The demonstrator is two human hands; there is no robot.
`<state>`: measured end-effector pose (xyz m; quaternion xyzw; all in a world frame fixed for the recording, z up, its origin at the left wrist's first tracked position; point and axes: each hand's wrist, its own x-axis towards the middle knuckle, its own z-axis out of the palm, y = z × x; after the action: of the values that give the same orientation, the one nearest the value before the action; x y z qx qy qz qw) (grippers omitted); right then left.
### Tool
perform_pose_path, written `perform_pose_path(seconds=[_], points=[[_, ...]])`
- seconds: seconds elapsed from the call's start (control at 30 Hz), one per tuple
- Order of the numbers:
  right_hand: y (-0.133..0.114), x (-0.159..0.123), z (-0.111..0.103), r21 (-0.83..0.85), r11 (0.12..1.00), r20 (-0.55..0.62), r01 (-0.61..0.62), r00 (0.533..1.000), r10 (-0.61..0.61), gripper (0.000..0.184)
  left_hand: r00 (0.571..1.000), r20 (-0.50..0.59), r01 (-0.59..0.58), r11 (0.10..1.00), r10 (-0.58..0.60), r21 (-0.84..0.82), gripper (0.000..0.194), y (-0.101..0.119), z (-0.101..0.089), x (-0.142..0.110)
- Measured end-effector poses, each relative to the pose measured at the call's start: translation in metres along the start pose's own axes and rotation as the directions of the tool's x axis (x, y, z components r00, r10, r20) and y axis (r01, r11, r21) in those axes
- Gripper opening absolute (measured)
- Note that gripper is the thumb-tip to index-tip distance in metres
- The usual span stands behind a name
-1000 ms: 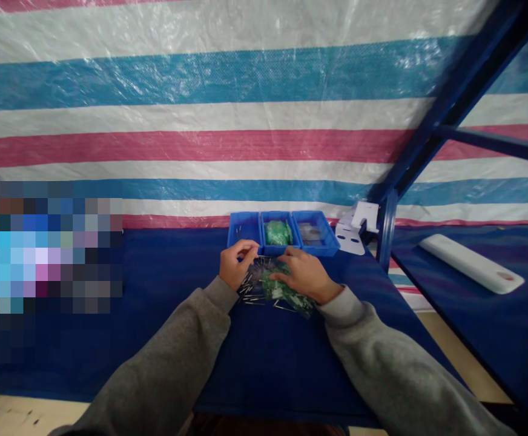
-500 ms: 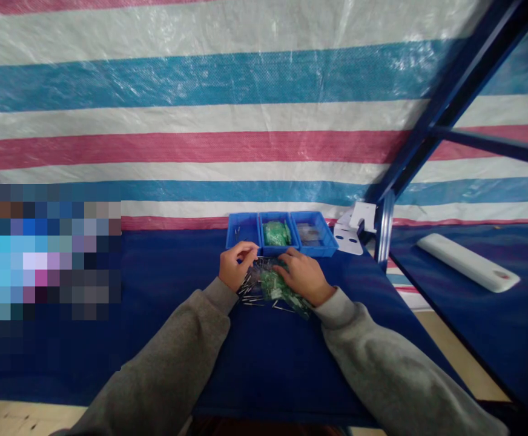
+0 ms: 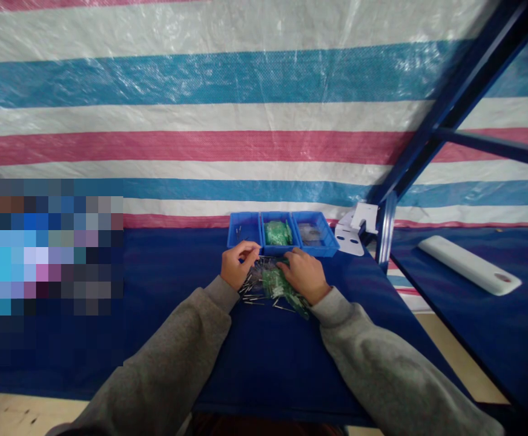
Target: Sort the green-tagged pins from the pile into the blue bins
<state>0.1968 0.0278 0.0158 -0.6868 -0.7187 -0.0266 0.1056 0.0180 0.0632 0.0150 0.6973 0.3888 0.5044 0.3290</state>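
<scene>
My left hand [image 3: 238, 265] is closed in a pinch, thumb against forefinger, beside the left edge of a pile. What it pinches is too small to make out. Thin metal pins [image 3: 252, 297] lie loose below and beside it. My right hand [image 3: 306, 275] rests over green plastic packets [image 3: 273, 284], its fingers bent down and together among them; whatever sits under the fingertips is hidden. Just behind both hands stand three blue bins: the left bin [image 3: 244, 214] with a few thin pins, the middle one with green packets [image 3: 278, 233], the right one with clear packets [image 3: 309, 233].
White cut-out pieces [image 3: 350, 238] lean near a blue metal post [image 3: 386, 230] to the right. A long white case [image 3: 468, 264] lies on the other blue surface, past a gap. Striped plastic sheeting [image 3: 246, 145] hangs behind. A blurred-out patch covers the left.
The whole view has shifted very slightly. Both hands keep nearly the same place and pose, with small finger movement of the right hand over the green packets.
</scene>
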Motion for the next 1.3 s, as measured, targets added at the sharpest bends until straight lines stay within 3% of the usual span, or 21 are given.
perform_pose_path(seconds=[0.3,0.53,0.77,0.93,1.3], points=[[0.003,0.004,0.003,0.015,1.0,0.033,0.023,0.999,-0.024,0.014,1.0,0.003,0.002,1.0,-0.002,0.002,0.017,0.002,0.0,0.0],[0.01,0.0,-0.008,0.079,0.997,-0.018,0.021,1.0,-0.02,0.033,1.0,-0.002,0.004,1.0,-0.004,-0.009,0.018,0.001,0.0,0.0],[0.006,-0.008,-0.019,0.076,0.987,0.083,0.139,0.986,-0.145,0.055,1.0,-0.002,0.004,1.0,-0.004,-0.002,0.018,0.001,-0.001,0.0],[0.002,-0.009,-0.016,0.048,0.982,0.117,0.184,0.975,-0.188,0.039,1.0,-0.005,0.001,1.0,-0.001,-0.004,0.019,0.0,-0.001,0.001],[0.004,-0.005,-0.009,0.169,0.964,0.113,0.205,0.968,-0.225,0.012,1.0,-0.011,0.015,1.0,-0.015,-0.017,0.019,0.005,0.0,0.0]])
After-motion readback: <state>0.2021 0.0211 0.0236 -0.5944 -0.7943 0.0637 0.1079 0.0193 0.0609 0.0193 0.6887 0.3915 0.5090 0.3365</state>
